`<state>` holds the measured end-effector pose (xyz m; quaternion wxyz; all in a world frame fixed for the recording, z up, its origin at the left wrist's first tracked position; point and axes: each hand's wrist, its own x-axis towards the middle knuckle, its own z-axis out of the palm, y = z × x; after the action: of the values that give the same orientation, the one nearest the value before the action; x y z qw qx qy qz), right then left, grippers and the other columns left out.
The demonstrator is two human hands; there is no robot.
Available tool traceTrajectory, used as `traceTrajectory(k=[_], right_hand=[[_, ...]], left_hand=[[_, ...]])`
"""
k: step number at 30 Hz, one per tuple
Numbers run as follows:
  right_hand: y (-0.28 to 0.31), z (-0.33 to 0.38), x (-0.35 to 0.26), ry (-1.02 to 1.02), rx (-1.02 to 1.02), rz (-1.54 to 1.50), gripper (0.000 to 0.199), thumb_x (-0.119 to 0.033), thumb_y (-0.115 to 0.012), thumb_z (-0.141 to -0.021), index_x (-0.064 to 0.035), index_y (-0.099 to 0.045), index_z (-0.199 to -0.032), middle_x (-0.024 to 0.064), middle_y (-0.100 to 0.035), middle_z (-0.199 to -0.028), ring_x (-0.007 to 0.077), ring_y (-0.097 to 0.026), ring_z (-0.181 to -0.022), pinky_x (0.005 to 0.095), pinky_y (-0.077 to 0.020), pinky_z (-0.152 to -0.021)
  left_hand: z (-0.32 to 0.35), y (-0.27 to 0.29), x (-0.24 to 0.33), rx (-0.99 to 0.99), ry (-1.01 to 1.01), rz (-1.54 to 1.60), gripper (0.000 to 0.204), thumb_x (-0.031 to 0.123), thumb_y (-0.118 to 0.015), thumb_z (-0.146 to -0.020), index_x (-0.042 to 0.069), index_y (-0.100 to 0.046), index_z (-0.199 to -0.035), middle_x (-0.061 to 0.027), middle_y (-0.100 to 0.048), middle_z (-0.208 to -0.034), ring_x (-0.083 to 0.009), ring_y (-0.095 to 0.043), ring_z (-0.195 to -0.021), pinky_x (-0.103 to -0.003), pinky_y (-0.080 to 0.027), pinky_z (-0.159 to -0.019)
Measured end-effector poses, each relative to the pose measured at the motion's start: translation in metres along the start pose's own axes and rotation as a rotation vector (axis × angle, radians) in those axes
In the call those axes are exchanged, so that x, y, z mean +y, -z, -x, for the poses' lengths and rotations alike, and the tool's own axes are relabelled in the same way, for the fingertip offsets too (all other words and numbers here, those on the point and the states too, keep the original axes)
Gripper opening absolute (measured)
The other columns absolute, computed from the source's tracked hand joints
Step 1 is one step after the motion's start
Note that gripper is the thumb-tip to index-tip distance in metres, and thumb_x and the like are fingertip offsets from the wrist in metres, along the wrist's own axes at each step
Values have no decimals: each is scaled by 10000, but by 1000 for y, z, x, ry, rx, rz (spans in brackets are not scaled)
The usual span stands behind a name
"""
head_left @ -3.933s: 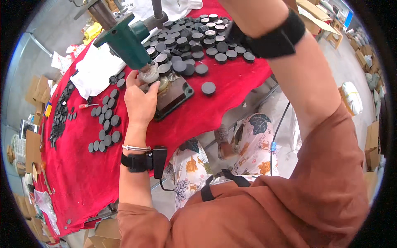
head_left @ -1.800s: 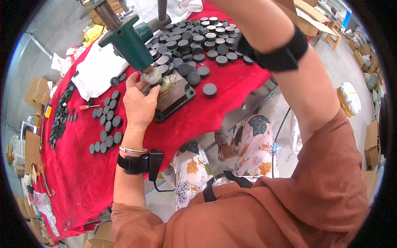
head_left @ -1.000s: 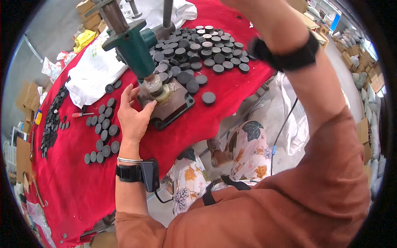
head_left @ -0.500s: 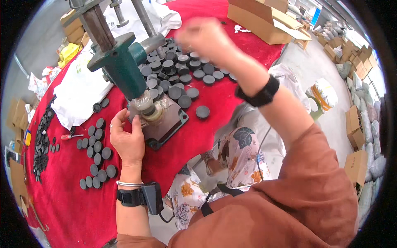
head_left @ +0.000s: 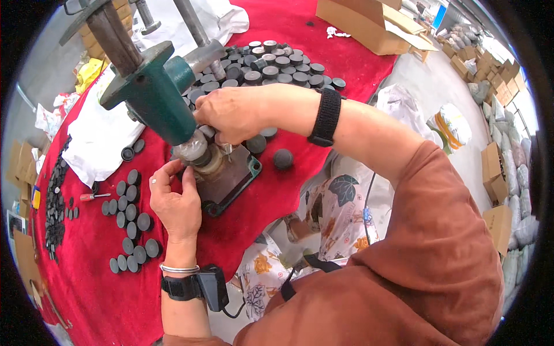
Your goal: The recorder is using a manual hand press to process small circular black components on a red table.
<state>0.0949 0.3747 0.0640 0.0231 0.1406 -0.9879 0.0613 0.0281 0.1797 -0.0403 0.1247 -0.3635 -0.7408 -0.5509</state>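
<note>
A green hand press [head_left: 153, 101] stands on the red-covered table, its ram lowered onto a clear, plastic-wrapped round die [head_left: 212, 164]. A dark round piece [head_left: 202, 158] shows between ram and die. My left hand [head_left: 176, 202] is beside the die, thumb and forefinger apart and curved, fingertips close to its near left side. My right hand [head_left: 228, 115] reaches across behind the ram, fingers curled down over the near edge of the black disc pile [head_left: 271, 72]. A black disc [head_left: 208, 131] shows just under its fingers; whether they grip anything is hidden.
Several black discs [head_left: 131, 213] lie in a loose group left of my left hand, near a red-handled screwdriver [head_left: 95, 196]. Small black parts [head_left: 55, 207] heap at the far left. A white bag [head_left: 95, 138] lies behind; an open cardboard box [head_left: 358, 26] stands at the back right.
My right hand has come down and left from above the disc pile to behind the press ram. My left hand stays by the die. The view has shifted slightly.
</note>
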Motion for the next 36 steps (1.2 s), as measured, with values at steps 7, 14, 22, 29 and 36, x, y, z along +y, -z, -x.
traceTrajectory(k=[7, 14, 22, 29, 36], right_hand=[[-18, -5, 14, 104, 68, 144, 240, -97, -637, -775, 21, -633, -984, 187, -607, -1041, 345, -608, -980, 407, -500, -839], [-38, 39, 18, -53, 514, -178, 200, -113, -643, -810, 19, -658, -960, 186, -628, -904, 363, -626, -864, 424, -513, -771], [-45, 62, 17, -125, 655, -329, 233, -112, -684, -791, -2, -680, -996, 176, -657, -906, 350, -648, -834, 399, -528, -756], [-43, 58, 29, -338, 615, -476, 256, -183, -695, -784, -8, -695, -971, 187, -682, -827, 305, -678, -772, 370, -526, -720], [-32, 69, 25, -368, 772, -61, 577, -395, -698, -800, -1, -566, -1199, 230, -625, -1039, 383, -599, -982, 411, -481, -861]], left_hand=[[-1, 1, 1, -2, 8, -11, 164, 30, -684, -806, 14, -636, -962, -86, -639, -893, -194, -602, -829, -300, -486, -762], [0, 1, -1, -8, -22, -18, 164, 18, -682, -807, 13, -634, -964, -80, -636, -904, -187, -603, -836, -298, -488, -767], [0, 2, -4, -13, -14, 1, 150, 12, -677, -811, 14, -632, -954, -71, -634, -912, -178, -601, -843, -292, -486, -787], [0, 2, -3, -19, 14, 13, 160, 19, -679, -813, 11, -633, -965, -72, -632, -911, -173, -596, -856, -290, -482, -785], [0, 1, -3, -23, 34, 60, 173, 36, -668, -831, 6, -632, -997, -80, -634, -931, -187, -599, -878, -303, -481, -803]])
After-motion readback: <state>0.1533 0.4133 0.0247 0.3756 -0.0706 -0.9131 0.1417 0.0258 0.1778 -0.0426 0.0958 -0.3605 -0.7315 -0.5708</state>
